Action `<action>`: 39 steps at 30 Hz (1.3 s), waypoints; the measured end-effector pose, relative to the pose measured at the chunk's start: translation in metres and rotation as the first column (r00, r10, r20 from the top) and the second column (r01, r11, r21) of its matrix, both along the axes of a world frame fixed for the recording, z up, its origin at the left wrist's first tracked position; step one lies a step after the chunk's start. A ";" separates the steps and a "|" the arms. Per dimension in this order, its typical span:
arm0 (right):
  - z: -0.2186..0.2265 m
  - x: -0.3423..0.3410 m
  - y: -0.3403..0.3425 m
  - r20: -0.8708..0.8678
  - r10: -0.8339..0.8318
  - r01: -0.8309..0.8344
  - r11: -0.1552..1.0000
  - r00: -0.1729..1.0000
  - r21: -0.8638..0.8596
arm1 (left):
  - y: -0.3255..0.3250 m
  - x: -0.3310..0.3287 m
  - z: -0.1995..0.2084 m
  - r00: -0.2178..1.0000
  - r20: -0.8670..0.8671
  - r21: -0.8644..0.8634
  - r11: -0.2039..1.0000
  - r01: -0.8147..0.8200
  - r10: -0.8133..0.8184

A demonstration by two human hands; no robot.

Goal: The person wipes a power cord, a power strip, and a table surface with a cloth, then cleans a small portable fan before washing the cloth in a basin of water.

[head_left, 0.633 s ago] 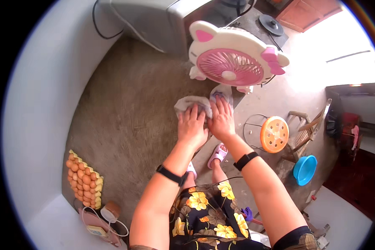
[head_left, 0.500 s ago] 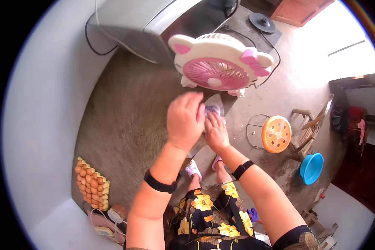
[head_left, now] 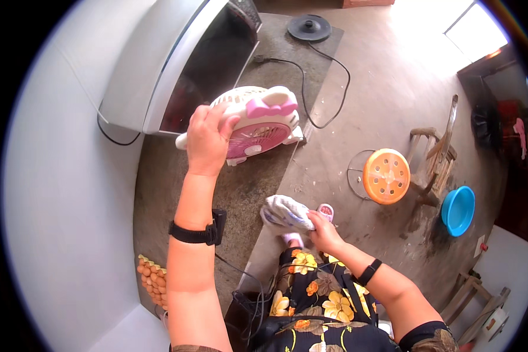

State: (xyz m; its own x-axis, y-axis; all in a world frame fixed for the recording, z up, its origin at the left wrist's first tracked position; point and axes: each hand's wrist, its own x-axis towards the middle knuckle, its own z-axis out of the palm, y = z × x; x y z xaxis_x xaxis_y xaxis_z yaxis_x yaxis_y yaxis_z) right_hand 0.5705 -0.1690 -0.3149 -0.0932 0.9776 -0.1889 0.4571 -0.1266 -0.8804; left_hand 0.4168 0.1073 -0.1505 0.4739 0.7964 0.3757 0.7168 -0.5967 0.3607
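Observation:
A white and pink electric fan (head_left: 261, 126) with ears and a bow stands on the grey concrete counter (head_left: 258, 182), turned somewhat to the left. My left hand (head_left: 208, 138) is closed round the top of its casing, thumb toward the front grille. From my right hand (head_left: 324, 232) hangs a bunched, whitish cloth (head_left: 286, 212) with bluish marks. The fingers pinch its right end, above my feet and the counter's edge. My left palm hides part of the fan's upper left side.
Behind the fan is a grey appliance (head_left: 158, 76) with a dark glass front. A round black kettle base (head_left: 309, 27) with its cord lies at the far end. Eggs (head_left: 152, 281) sit near left. To the right stand an orange stool (head_left: 386, 176), a wooden chair (head_left: 437, 155) and a blue basin (head_left: 458, 211).
My hands, earlier together in front of the fan with the cloth, are now apart. The left has taken hold of the fan's top; the right has drawn the cloth nearer. My view has shifted too.

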 end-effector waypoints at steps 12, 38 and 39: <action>0.014 0.020 -0.040 -0.014 -0.449 0.443 0.886 0.893 -0.134 | 0.000 -0.001 0.002 0.920 -0.179 -0.047 0.931 -0.362 0.348; 0.005 0.154 -0.171 -0.315 -0.913 0.777 0.391 0.260 -0.494 | -0.059 0.197 0.074 0.961 -0.274 0.320 0.938 0.135 -0.045; 0.006 0.160 -0.171 -0.219 -0.921 0.772 0.390 0.322 -0.502 | -0.067 0.222 0.079 0.954 -0.240 0.217 0.948 0.232 -0.178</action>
